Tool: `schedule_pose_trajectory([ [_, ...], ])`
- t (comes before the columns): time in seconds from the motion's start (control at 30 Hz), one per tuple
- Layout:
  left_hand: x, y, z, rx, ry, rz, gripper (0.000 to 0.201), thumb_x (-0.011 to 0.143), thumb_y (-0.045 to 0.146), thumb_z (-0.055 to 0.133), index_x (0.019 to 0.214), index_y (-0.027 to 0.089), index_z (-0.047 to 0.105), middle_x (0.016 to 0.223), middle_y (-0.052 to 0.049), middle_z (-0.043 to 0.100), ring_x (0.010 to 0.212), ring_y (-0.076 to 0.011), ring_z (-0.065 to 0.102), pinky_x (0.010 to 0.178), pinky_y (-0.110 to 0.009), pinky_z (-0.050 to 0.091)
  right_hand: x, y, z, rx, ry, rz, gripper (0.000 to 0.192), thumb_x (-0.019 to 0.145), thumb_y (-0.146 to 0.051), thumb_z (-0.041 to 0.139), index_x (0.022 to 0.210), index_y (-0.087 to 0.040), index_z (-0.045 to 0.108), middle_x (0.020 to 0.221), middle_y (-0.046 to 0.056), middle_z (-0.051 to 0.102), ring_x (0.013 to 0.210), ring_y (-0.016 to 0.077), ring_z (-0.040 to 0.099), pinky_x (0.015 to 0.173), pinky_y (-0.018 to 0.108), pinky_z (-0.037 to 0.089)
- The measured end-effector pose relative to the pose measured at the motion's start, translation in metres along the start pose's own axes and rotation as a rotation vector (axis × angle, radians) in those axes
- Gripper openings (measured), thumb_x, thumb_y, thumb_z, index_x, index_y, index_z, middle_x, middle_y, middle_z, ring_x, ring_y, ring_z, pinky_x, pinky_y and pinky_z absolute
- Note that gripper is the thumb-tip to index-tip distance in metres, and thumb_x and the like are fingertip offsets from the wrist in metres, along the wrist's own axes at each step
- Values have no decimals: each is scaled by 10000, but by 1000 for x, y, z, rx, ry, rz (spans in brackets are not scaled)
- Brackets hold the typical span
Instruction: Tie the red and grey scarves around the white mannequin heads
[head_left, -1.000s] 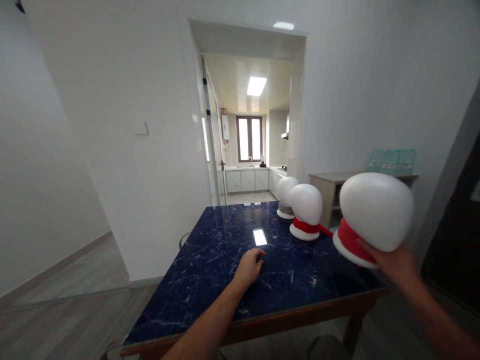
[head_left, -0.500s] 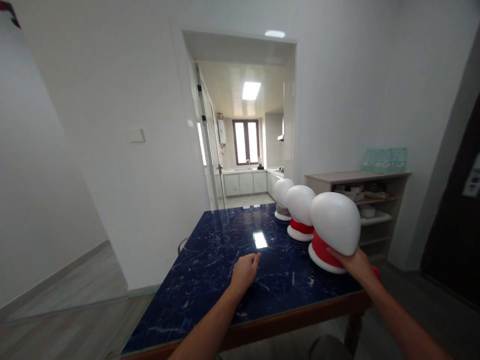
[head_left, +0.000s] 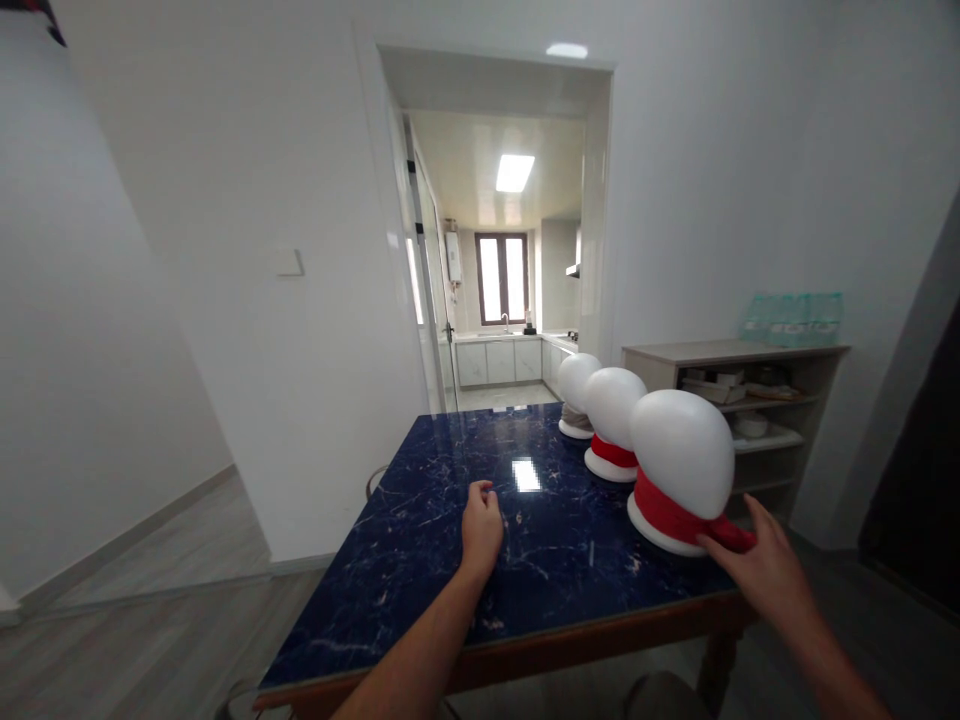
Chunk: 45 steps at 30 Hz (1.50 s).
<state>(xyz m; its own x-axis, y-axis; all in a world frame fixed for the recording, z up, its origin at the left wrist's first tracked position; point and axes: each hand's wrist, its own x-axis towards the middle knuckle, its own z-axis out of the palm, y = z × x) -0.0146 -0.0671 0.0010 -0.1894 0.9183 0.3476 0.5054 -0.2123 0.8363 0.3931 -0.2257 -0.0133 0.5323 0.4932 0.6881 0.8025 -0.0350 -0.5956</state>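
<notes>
Three white mannequin heads stand in a row along the right side of the table (head_left: 555, 580). The nearest head (head_left: 682, 440) has a red scarf (head_left: 667, 512) wrapped round its neck, with a loose end sticking out to the right. Beside that end is my right hand (head_left: 772, 565), thumb and fingers apart, the thumb by the neck's base. The middle head (head_left: 616, 405) also wears red cloth (head_left: 611, 452); the far head (head_left: 579, 380) has a greyish band (head_left: 576, 418). My left hand (head_left: 481, 530) rests on the table with fingers curled, nothing visible in it.
Behind the heads on the right stands a shelf unit (head_left: 735, 352) with bottles (head_left: 795, 318) on top and small items inside. A doorway beyond the table opens onto a kitchen (head_left: 499, 362). A stool (head_left: 664, 695) is partly under the table's front edge.
My right hand has let go of the nearest head's neck and moved right, to the scarf's loose end. My left hand has turned, its fingers now pointing farther forward. The view has shifted slightly.
</notes>
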Motion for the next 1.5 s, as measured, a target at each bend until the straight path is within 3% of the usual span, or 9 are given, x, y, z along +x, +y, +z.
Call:
schedule_pose_trajectory([
  [0.07,8,-3,-4,-46,96,-71,298,1024,299,384,1237,195,563,1080,-106,707,984,-240,696,883,-358,531,-26,-6,-13,-45,116,33,614,789,-585,640,1218,-145,644,1201,202,671,1167,418,621,1005,556,497],
  [0.13,14,-5,-5,-59,119,-76,338,1032,290,346,1276,172,548,1181,-140,684,1087,-245,678,972,-386,526,-51,-24,-14,14,102,25,379,875,-504,588,1081,-195,660,1074,156,694,1022,358,666,945,506,523],
  [0.23,13,-1,1,-87,52,-9,335,1030,330,407,1238,170,615,1247,-136,680,1174,-234,659,1061,-375,502,-68,-67,8,208,-318,-156,241,956,-435,539,983,-239,675,1006,97,724,935,286,690,870,419,556],
  [0.3,9,6,6,-102,-63,88,345,1017,390,484,1225,184,667,1285,-121,691,1221,-235,649,1099,-371,486,-65,-99,36,263,-588,-285,239,971,-400,544,1029,-243,714,1101,99,736,1047,291,684,940,430,551],
  [0.43,4,24,7,-31,-401,431,517,1032,473,497,1491,241,548,1560,-106,547,1463,-256,483,1244,-455,343,-44,-156,107,228,-835,-498,493,915,-459,669,1343,-217,688,1473,141,609,1426,371,483,1201,549,382],
  [0.6,12,26,1,169,-596,704,540,1032,477,514,1559,369,472,1661,-24,429,1571,-260,325,1314,-545,141,-37,-203,198,223,-961,-870,619,920,-307,615,1530,-231,538,1594,122,499,1461,349,450,1255,574,289],
  [0.77,16,6,6,196,-627,648,503,1016,486,540,1499,345,562,1557,-32,569,1497,-263,448,1297,-504,233,-53,-195,251,171,-971,-853,661,973,-282,514,1617,-190,399,1656,132,407,1534,320,362,1288,538,252],
  [1.13,16,8,9,164,-630,597,426,1008,444,548,1404,314,638,1471,-19,644,1435,-258,502,1283,-468,268,-52,-193,246,271,-975,-738,616,989,-315,505,1592,-204,448,1578,123,521,1464,280,478,1270,493,318],
  [1.5,13,6,10,167,-598,593,402,1023,452,515,1378,314,644,1463,-10,647,1380,-249,545,1240,-434,323,-48,-199,236,267,-998,-711,593,963,-294,558,1552,-244,517,1604,91,489,1495,303,438,1286,526,280],
])
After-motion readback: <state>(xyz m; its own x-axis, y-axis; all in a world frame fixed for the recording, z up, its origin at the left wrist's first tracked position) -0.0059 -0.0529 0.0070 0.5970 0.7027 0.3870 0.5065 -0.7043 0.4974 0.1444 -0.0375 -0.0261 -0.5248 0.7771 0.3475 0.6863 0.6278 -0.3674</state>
